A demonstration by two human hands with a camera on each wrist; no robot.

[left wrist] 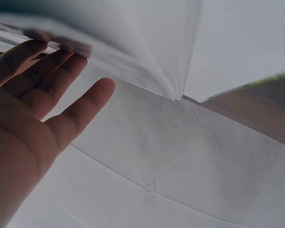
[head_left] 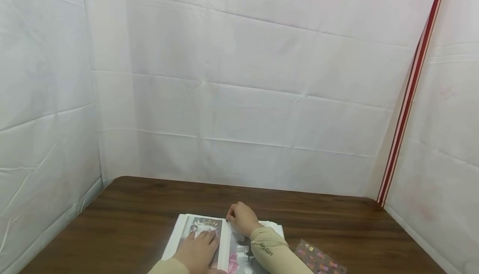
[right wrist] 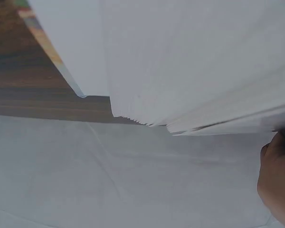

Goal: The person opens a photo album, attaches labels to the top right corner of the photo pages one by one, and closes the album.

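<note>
An open photo album [head_left: 225, 240] with thick white-edged pages lies at the front of the brown table. Its left page carries a picture with a gold, crown-like shape; the right page shows pink flowers and grey shapes. My left hand [head_left: 200, 251] rests on the left page with fingers extended, as the left wrist view shows the same hand [left wrist: 42, 99] against the page. At the top edge near the middle fold, my right hand [head_left: 242, 220] has curled fingers pinching the page edge. Only part of the right hand [right wrist: 278, 175] appears in the right wrist view, its fingertips mostly hidden.
To the album's right lies a brown patterned sheet [head_left: 319, 259] with pink, orange and yellow shapes. The dark wood table [head_left: 112, 224] reaches back to white cloth walls [head_left: 243, 99]. A red-striped band [head_left: 408, 95] runs down the right corner.
</note>
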